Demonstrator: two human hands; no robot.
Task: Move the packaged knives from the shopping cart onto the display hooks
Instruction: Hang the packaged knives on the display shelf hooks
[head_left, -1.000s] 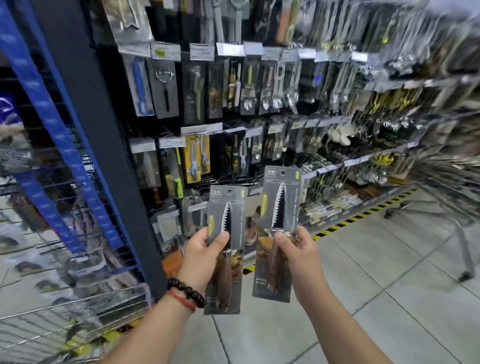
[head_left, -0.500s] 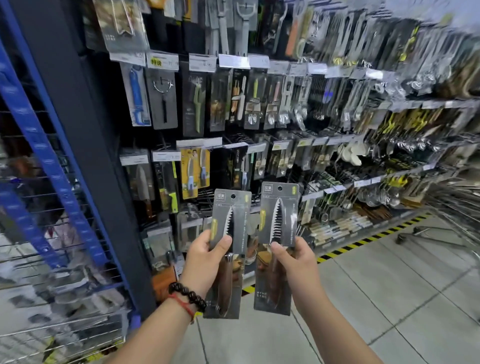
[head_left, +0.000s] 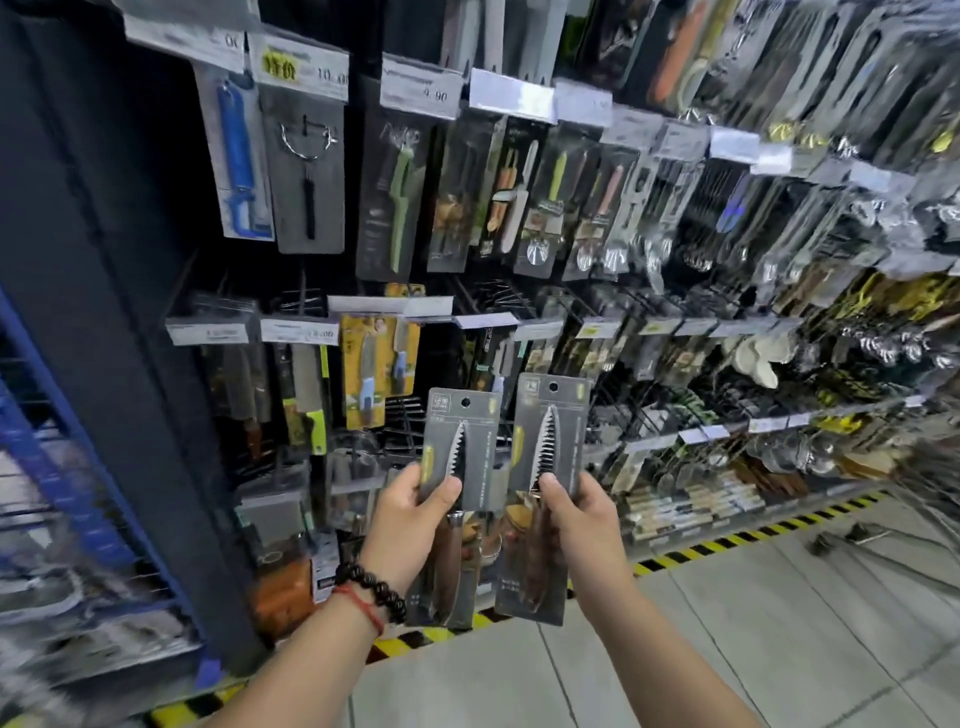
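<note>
Both hands are up in front of the rack, and each one has a knife pack. My left hand (head_left: 410, 519) grips the left knife pack (head_left: 457, 499) at about mid-height, thumb pressed across the front of the card just below the serrated blade, fingers curled round the left edge. My right hand (head_left: 576, 525) pinches the right knife pack (head_left: 545, 493) the same way, thumb on the front near where the blade meets the wooden handle. The two grey cards stand upright, side by side, nearly touching, the right one a little higher. Each has a round hang hole at the top, and neither hole is on a hook: both packs are in the air, just in front of the display rack (head_left: 519, 312).

On my left wrist sits a dark bead bracelet (head_left: 371, 587) with a red cord (head_left: 358, 605) beside it.

Behind the packs, the rack is crowded with hanging goods. Up and to the left there's a blue-handled tool pack (head_left: 239, 161), then a black-handled peeler pack (head_left: 306, 171), then a green knife pack (head_left: 397, 187). Lower down hangs a yellow pack (head_left: 379, 369), just left of my left card. White price labels (head_left: 421, 93) run along the rails. Far right, everything is blurred. The tiled floor (head_left: 727, 623) carries a yellow-and-black stripe (head_left: 753, 535) along the rack's foot.
</note>
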